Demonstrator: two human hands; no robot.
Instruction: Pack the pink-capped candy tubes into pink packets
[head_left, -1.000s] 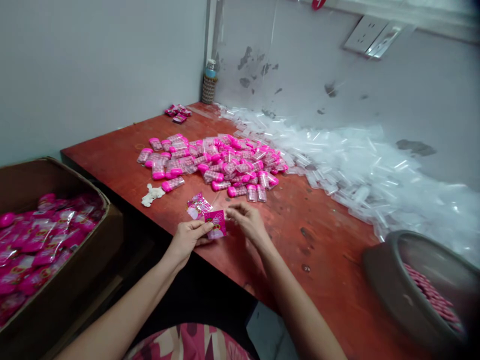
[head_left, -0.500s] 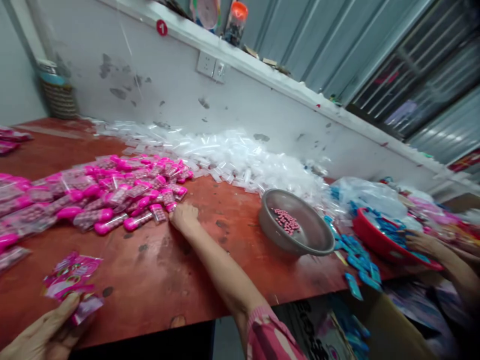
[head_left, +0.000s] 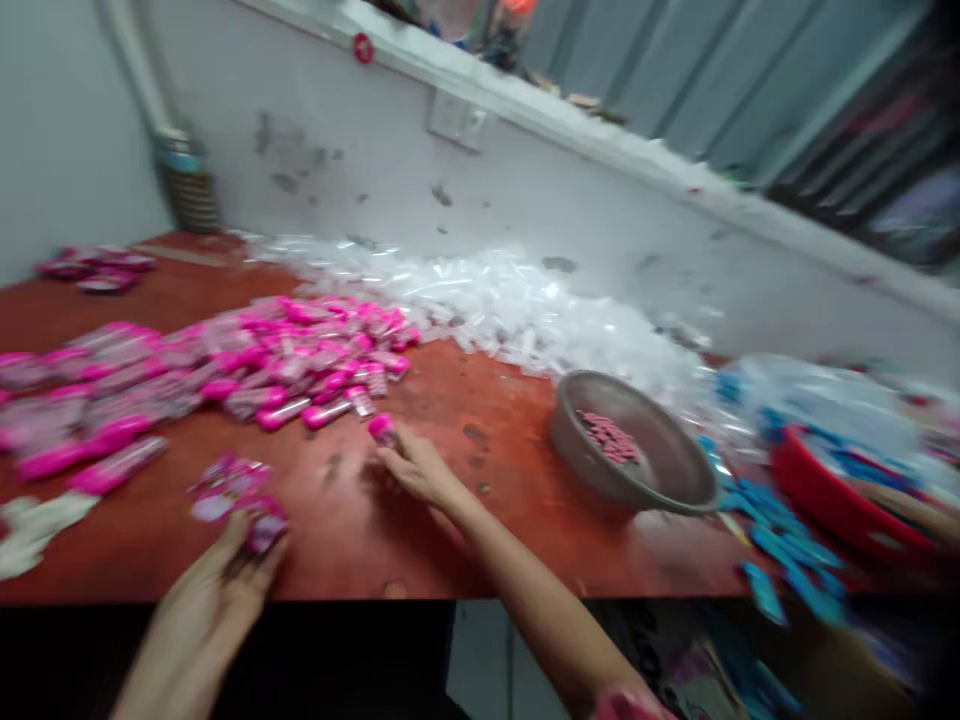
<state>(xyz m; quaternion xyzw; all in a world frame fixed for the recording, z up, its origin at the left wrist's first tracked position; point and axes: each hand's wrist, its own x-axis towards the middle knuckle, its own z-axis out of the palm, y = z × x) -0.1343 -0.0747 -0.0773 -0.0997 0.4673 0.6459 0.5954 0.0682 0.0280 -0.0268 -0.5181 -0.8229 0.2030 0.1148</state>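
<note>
— One pink-capped tube (head_left: 382,428) sits at the fingertips of the right hand (head_left: 417,468), near the middle of the desk (head_left: 487,520), just clear of the front edge of the pink tube pile (head_left: 225,370).

— Which way does it lie from the hand?

— Ahead and a little left of the knuckles — toward the back of the desk. The picture is blurred, so I cannot tell its long axis for sure; only the pink cap end shows, pointing away from the wrist.

— Is the hand closed on it?

— The fingers are curled around it and touching it, loosely bent rather than clenched. It looks pinched, though the blur leaves that a judgement.

— And the other hand?

— The left hand (head_left: 225,570) is at the desk's near edge, fingers pressed on a pink printed sachet (head_left: 262,522), with another sachet (head_left: 223,485) lying just beyond it. The right hand is clearly the nearer one to the tube; the left is well apart from it.

— What else is close by?

— A metal bowl (head_left: 660,470) holding small pink candies (head_left: 609,436) lies to the right of the right hand, and a drift of clear empty tubes (head_left: 525,310) runs along the back edge against the wall.
</note>
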